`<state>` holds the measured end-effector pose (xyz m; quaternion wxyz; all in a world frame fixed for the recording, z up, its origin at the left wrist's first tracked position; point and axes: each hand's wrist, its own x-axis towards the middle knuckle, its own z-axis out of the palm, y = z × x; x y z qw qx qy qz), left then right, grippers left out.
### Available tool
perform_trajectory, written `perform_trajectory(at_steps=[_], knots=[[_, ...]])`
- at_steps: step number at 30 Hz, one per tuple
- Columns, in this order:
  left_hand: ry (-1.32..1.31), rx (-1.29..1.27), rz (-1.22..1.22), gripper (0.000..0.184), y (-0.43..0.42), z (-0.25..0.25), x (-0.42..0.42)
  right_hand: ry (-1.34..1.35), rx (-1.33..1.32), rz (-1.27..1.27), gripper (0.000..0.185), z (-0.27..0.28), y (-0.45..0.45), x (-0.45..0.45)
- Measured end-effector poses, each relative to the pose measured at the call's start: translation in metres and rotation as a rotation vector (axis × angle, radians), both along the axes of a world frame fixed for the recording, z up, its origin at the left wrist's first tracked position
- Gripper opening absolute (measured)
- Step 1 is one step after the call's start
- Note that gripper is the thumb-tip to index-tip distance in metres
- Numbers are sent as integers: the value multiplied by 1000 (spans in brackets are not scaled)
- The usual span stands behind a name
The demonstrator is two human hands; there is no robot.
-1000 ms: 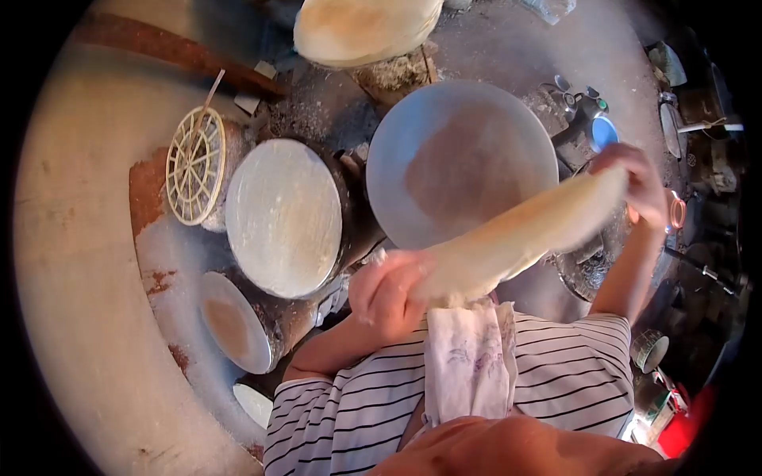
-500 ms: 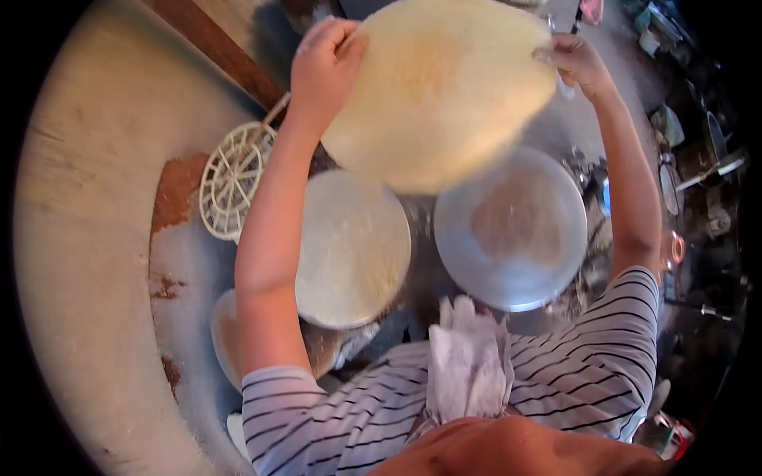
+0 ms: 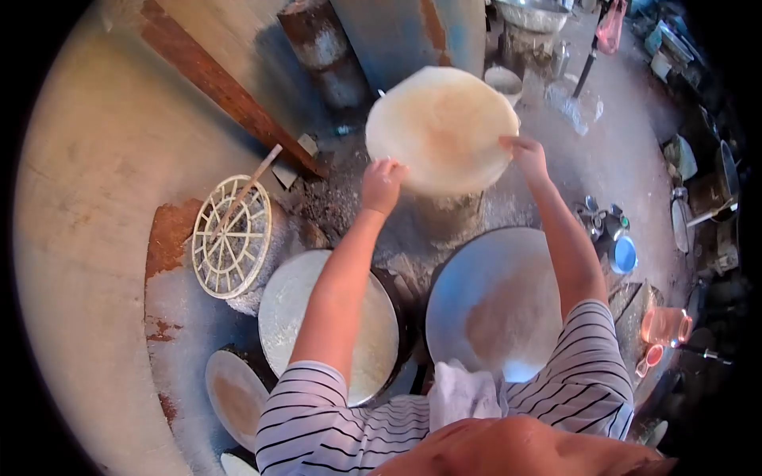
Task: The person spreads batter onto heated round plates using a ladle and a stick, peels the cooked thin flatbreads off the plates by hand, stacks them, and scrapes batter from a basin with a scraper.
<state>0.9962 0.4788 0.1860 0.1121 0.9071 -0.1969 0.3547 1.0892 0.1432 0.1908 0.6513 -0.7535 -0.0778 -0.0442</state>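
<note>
A large, thin, round flatbread (image 3: 446,131), pale at the rim and brownish in the middle, is held up in front of me. My left hand (image 3: 385,184) grips its near left edge, and my right hand (image 3: 525,155) pinches the right edge. Below my arms are two big round plates. The left one, a pale floury disc (image 3: 370,341), is partly covered by my left forearm. To the right lies a grey metal griddle (image 3: 500,293) with a brown patch. The flatbread hides part of the stump-like block (image 3: 448,218) beneath it.
A white spoked round frame (image 3: 230,236) with a wooden stick leans at left, near a reddish beam (image 3: 226,91). Another round disc (image 3: 236,401) is lower left. At right are a blue cup (image 3: 625,254) and a pinkish clear jar (image 3: 665,327). A white bucket (image 3: 506,82) stands beyond.
Both hands have moved the flatbread forward and away from me, so it looks smaller and flatter. My view has shifted, showing more of the floor ahead. Both hands keep their hold.
</note>
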Motion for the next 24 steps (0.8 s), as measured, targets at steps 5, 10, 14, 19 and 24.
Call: perform_trajectory(at_steps=[5, 10, 14, 19, 24], knots=[[73, 138, -37, 34, -4, 48, -27, -20, -43, -115, 32, 18, -23, -45], [78, 108, 146, 44, -15, 78, -144, -230, -413, -95, 29, 43, -89, -266], [146, 115, 111, 35, -17, 97, -201, 84, -483, -355, 28, 18, -144, -432], [93, -68, -16, 32, -77, 88, -272, 301, -1052, -618, 58, -31, -287, -539], [188, -81, -75, 36, -167, 90, -317, 371, -1247, -347, 92, -51, -352, -535]])
